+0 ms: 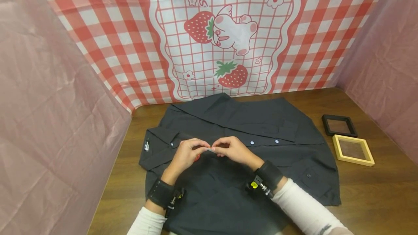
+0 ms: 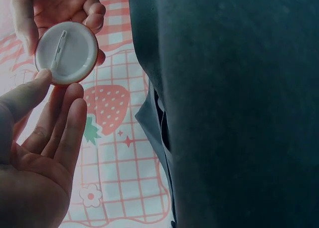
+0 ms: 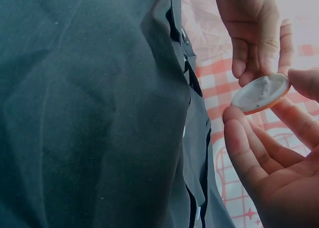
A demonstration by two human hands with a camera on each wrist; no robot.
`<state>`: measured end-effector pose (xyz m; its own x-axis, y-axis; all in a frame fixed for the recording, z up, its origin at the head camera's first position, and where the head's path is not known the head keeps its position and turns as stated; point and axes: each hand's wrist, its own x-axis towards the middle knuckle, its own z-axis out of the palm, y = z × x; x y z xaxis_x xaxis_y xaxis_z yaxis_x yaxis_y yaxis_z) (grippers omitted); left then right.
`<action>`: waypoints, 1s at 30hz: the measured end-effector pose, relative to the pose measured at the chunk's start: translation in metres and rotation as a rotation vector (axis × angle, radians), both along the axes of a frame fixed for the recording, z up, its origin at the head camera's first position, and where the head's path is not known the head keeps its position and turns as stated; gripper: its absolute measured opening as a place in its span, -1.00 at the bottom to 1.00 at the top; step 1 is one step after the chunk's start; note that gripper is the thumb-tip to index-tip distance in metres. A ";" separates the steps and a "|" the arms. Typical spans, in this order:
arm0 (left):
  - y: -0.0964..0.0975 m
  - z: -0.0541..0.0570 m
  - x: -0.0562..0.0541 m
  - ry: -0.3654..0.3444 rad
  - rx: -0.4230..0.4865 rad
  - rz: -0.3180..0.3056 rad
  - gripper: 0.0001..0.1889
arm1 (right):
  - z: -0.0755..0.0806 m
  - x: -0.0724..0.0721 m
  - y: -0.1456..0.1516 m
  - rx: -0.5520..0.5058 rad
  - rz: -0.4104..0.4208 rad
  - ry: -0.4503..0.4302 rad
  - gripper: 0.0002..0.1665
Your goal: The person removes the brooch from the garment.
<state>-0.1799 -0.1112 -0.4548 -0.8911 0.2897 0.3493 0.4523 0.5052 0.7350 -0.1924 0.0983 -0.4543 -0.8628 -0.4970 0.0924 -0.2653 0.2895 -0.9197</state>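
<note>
A round pin-back badge (image 2: 75, 58) is between the two hands, its white back and metal pin facing the wrist cameras. The left hand (image 1: 188, 152) pinches its edge between thumb and fingers. From the opposite side, the right hand (image 1: 233, 149) grips the rim with thumb and fingertips. An orange-red rim shows on the badge in the right wrist view. Below the hands, a dark button-up shirt (image 1: 215, 188) lies spread on the table, collar to the left. A small red thing (image 1: 197, 157) shows partly below the left hand; its kind is unclear.
At the right of the wooden table (image 1: 122, 180) lie a black square frame (image 1: 356, 133) and a pale yellow frame (image 1: 370, 157). A strawberry-print cloth (image 1: 209, 64) hangs behind, with pink cloths (image 1: 65, 119) at both sides.
</note>
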 end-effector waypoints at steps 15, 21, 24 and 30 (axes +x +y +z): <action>-0.002 0.001 0.001 0.005 0.034 -0.073 -0.89 | 0.003 -0.004 0.001 0.006 0.049 -0.061 -0.76; -0.003 0.002 0.001 0.013 0.052 -0.080 -0.86 | 0.003 -0.005 0.000 0.002 0.056 -0.055 -0.75; -0.004 0.003 0.001 0.003 0.046 -0.075 -0.88 | 0.003 -0.005 0.000 -0.003 0.048 -0.056 -0.75; -0.005 0.005 0.004 -0.038 0.007 -0.031 -0.83 | 0.002 -0.004 -0.002 -0.007 0.045 -0.039 -0.74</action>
<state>-0.1761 -0.1159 -0.4499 -0.8943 0.3153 0.3175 0.4395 0.4861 0.7553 -0.1968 0.0963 -0.4519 -0.8426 -0.5349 0.0626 -0.2418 0.2719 -0.9315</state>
